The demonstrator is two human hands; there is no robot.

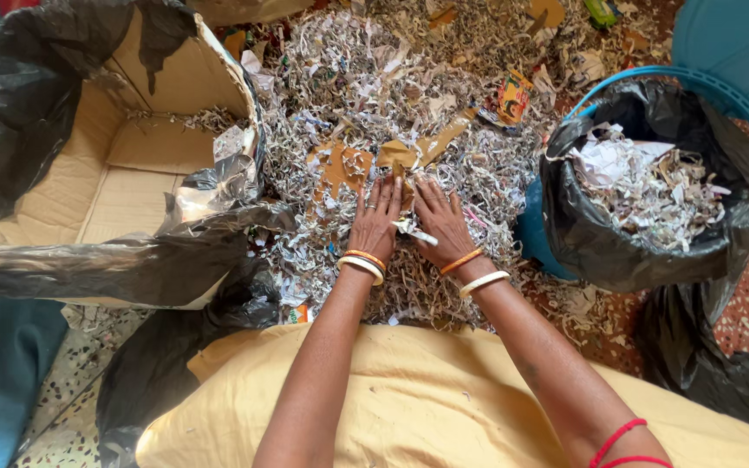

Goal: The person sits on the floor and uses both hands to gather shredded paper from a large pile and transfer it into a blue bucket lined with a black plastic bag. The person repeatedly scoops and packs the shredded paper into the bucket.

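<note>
A wide heap of shredded paper [366, 78] covers the floor in front of me, mixed with brown cardboard scraps [340, 165]. My left hand [376, 217] lies palm down on the shreds, fingers spread, with orange and white bangles at the wrist. My right hand [440, 222] rests beside it, almost touching, fingers flat in the heap near a small white paper piece [414, 230]. Whether either hand grips anything underneath is hidden.
An open cardboard box [123, 165] draped with black plastic [19, 95] stands at the left. A blue bin [739, 95] lined with a black bag [600, 243] and holding shredded paper sits at the right. Yellow cloth [426, 399] covers my lap.
</note>
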